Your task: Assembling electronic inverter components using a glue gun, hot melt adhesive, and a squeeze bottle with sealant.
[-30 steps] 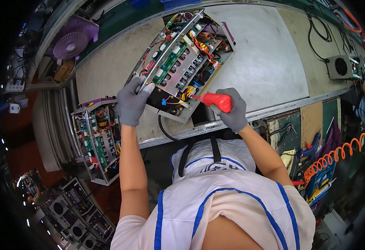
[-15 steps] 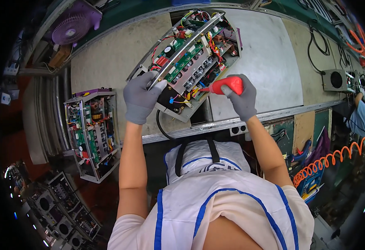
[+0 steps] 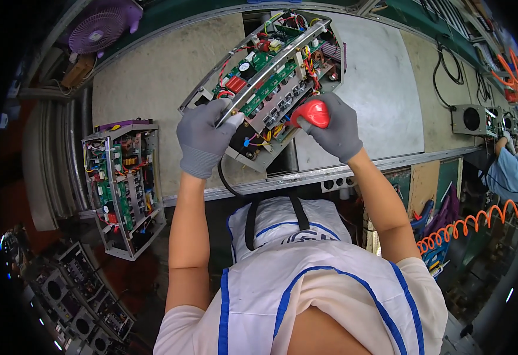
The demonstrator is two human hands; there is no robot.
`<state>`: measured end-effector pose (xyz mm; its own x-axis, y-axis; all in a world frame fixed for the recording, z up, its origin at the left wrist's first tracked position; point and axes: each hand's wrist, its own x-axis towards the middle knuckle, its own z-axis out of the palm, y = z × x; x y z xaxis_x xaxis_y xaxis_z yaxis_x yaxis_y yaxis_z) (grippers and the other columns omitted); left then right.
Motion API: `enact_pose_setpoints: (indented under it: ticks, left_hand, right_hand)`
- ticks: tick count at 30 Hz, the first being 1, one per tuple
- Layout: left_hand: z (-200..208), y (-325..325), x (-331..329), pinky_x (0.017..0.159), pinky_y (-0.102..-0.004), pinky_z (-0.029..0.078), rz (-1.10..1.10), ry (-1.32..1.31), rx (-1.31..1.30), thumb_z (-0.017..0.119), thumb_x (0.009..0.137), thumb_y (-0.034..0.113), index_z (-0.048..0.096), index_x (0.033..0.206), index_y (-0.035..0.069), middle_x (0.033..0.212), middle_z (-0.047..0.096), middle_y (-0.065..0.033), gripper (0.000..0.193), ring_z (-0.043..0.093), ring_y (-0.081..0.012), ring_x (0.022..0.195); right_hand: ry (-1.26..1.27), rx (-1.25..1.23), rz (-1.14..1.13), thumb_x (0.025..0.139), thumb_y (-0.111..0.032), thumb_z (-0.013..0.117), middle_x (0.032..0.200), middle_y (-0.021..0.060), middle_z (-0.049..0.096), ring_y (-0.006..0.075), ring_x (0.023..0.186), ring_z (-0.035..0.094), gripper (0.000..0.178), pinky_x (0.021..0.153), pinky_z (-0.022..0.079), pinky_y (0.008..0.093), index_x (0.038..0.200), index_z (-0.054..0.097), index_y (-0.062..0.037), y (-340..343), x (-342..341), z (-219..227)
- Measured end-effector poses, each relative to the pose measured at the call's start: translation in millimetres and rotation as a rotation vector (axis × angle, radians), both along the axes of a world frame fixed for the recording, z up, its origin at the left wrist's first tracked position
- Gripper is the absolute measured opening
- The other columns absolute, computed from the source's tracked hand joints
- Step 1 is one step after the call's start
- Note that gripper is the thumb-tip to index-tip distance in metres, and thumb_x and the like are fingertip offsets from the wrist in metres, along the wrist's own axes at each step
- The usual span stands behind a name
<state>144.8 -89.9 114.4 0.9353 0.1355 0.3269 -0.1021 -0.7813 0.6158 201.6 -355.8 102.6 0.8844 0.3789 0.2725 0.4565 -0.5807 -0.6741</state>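
Note:
An open electronic unit (image 3: 259, 100) with green circuit boards, coloured wires and a metal frame lies tilted on the workbench. My gloved left hand (image 3: 207, 139) is closed around the near left end of its metal top rail (image 3: 271, 59). In my gloved right hand (image 3: 335, 129) is a red squeeze bottle (image 3: 313, 113), held over the unit's near right side. The bottle's narrow nozzle, seen half a second ago, is now hidden. Below my left thumb are a black block and yellow and blue wires (image 3: 258, 141).
A second open unit (image 3: 126, 186) stands left of the bench. A purple fan (image 3: 99, 32) is at the far left. An orange coiled hose (image 3: 478, 222) hangs at right, where another person in blue (image 3: 507, 171) works by more units. Further units (image 3: 87, 296) sit lower left.
My right hand has moved slightly left and up with the red bottle, which has turned so its nozzle no longer shows. My left hand keeps its grip on the rail.

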Motion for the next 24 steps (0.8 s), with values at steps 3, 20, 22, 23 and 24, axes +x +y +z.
enact_pose_setpoints:
  ticks: [3,20,22,23,24]
  left_hand:
    - [2,0,0,0.061,-0.0387,0.045,-0.003,0.009,-0.005,0.081,0.072,0.026,0.072,0.093,0.011,0.069,0.063,-0.0068,0.027,0.059,-0.0255,0.064]
    - [-3,-2,-4,0.060,-0.0391,0.044,-0.011,-0.021,0.031,0.080,0.073,0.029,0.071,0.093,0.013,0.067,0.059,-0.0059,0.028,0.057,-0.0260,0.063]
    - [-3,-2,-5,0.060,-0.0390,0.045,-0.009,-0.017,0.033,0.080,0.073,0.029,0.071,0.093,0.013,0.068,0.060,-0.0060,0.027,0.057,-0.0261,0.064]
    - [-1,-2,-4,0.060,-0.0387,0.045,-0.012,-0.002,0.001,0.080,0.073,0.029,0.072,0.093,0.013,0.069,0.061,-0.0062,0.027,0.058,-0.0260,0.064]
    - [0,-3,-3,0.060,-0.0385,0.045,-0.016,0.013,-0.031,0.080,0.073,0.028,0.072,0.093,0.013,0.070,0.062,-0.0065,0.027,0.058,-0.0260,0.065]
  right_hand:
    - [0.052,-0.001,-0.028,0.072,-0.028,0.082,0.093,0.0119,0.066,0.0325,0.082,0.067,0.039,0.071,0.054,0.0379,0.099,0.063,-0.0081,-5,2,-1]
    - [-0.054,-0.015,0.087,0.071,-0.032,0.083,0.096,0.0121,0.065,0.0334,0.081,0.066,0.047,0.070,0.054,0.0388,0.105,0.061,-0.0089,8,0,-19]
    - [-0.101,-0.093,0.136,0.071,-0.032,0.084,0.096,0.0115,0.065,0.0334,0.081,0.066,0.049,0.068,0.055,0.0390,0.108,0.060,-0.0103,7,-9,-17]
    - [-0.099,-0.094,0.129,0.071,-0.032,0.084,0.096,0.0115,0.065,0.0334,0.081,0.066,0.049,0.068,0.055,0.0390,0.108,0.060,-0.0103,7,-11,-16]
    - [-0.116,-0.075,0.105,0.071,-0.031,0.084,0.096,0.0115,0.065,0.0332,0.081,0.067,0.048,0.068,0.055,0.0384,0.107,0.060,-0.0101,6,-10,-17]
